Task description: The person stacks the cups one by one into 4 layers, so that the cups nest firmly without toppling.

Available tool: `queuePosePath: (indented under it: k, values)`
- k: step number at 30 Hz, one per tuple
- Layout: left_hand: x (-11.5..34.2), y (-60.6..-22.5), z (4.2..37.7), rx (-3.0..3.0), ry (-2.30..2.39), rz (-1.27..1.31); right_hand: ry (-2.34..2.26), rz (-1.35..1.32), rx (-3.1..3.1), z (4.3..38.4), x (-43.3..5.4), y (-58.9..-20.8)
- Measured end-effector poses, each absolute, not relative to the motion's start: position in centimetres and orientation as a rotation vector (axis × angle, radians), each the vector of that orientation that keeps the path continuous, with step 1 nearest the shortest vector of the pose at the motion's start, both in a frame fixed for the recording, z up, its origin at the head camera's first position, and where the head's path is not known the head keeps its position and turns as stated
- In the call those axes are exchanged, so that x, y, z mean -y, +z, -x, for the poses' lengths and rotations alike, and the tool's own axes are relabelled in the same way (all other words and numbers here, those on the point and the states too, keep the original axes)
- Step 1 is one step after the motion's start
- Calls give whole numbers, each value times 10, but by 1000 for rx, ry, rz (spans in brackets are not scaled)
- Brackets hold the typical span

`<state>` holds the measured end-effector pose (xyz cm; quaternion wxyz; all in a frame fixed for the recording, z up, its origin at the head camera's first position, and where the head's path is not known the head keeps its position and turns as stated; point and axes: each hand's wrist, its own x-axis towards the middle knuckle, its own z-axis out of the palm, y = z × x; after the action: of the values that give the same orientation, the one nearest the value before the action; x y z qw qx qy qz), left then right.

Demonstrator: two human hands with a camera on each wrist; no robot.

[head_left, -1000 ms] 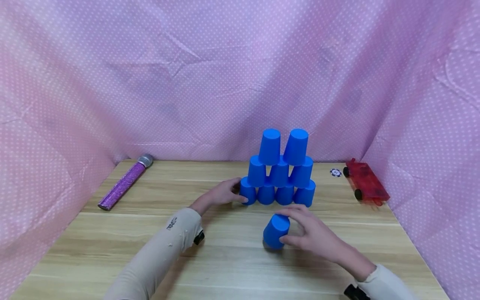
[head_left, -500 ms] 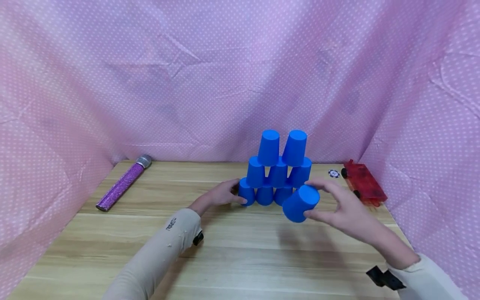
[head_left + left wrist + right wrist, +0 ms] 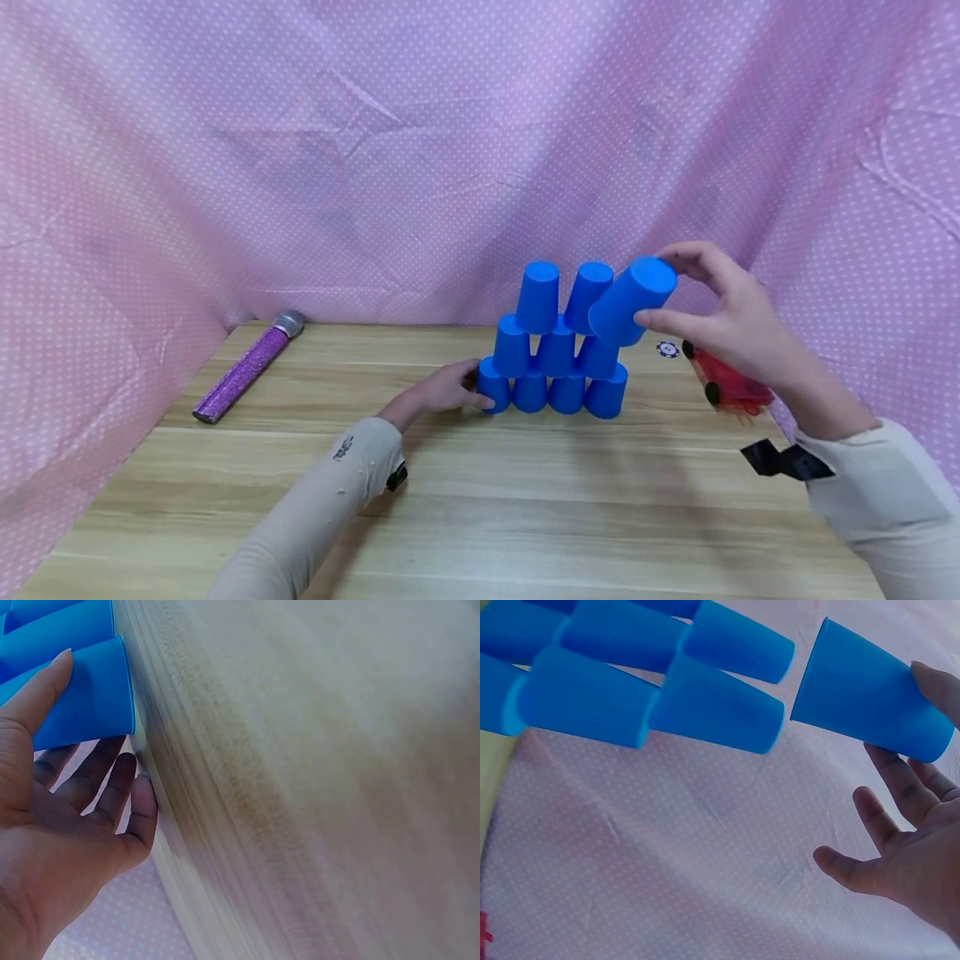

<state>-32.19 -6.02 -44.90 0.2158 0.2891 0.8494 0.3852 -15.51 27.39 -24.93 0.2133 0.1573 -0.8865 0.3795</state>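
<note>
My right hand (image 3: 738,321) holds an upside-down blue plastic cup (image 3: 630,304) in the air by its narrow end, thumb on one side and fingers on the other. The cup is tilted and partly covers the right side of a pyramid of upturned blue cups (image 3: 557,346). That pyramid has a row of several cups, then three, then two on top. In the right wrist view, the held cup (image 3: 870,694) is apart from the stacked ones. My left hand (image 3: 446,387) holds the bottom-left cup (image 3: 492,387), with its thumb (image 3: 45,690) on the front and fingers behind.
A purple glitter microphone (image 3: 247,367) lies at the table's left. To the right are a poker chip (image 3: 667,349) and a red toy car (image 3: 723,383), partly behind my right arm. Pink dotted cloth (image 3: 375,167) hangs around the wooden table (image 3: 480,517).
My right hand has lifted the loose cup from the table and carried it up and to the right, to the height of the top row. The left hand has stayed in place.
</note>
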Motion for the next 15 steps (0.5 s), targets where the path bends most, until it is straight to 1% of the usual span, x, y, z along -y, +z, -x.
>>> queuePosePath:
  k: [4, 9, 15]
  values:
    - [60, -450, 322, -2357, 1064, -802, 1073, -444, 2450, 166, -274, -236]
    - [59, -450, 323, -2357, 1065, -805, 1107, -383, 2482, 179, -272, -222]
    - [59, -451, 323, -2365, 1056, -791, 1196, -343, 2508, 199, -264, -212]
